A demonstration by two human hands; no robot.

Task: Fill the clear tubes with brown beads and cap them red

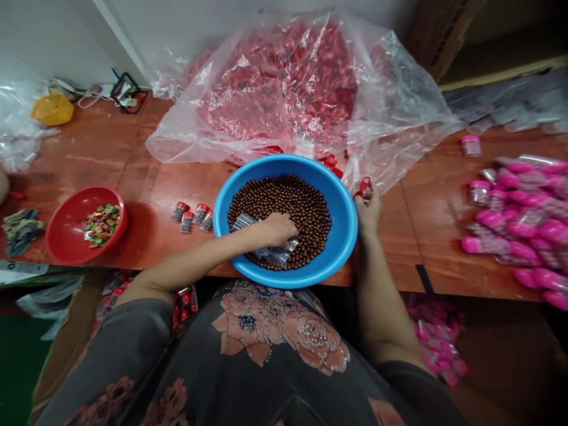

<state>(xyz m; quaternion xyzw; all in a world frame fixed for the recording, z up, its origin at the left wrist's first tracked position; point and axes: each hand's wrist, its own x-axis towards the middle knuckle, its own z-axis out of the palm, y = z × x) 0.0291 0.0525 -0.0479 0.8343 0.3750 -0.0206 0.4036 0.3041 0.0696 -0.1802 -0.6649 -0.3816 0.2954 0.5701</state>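
Grey cloth (22, 231), at far left; red bowl (62, 231) of wrapped sweets (102, 225), beside it; four small red-topped jars (187, 222), just left of the basin; large clear bag (284, 89) of red pieces, behind the basin, its loose edge spreading close to the right hand; pile of pink-topped jars (523, 219), well apart at right; blue basin (341, 248) of brown balls (284, 192), between the hands; left hand (280, 229), inside it over the balls, clear containers (278, 255) beside and below, grip hidden, cannot tell; right hand (370, 210), by the basin's right rim, fingers clamped on a red piece (365, 184).
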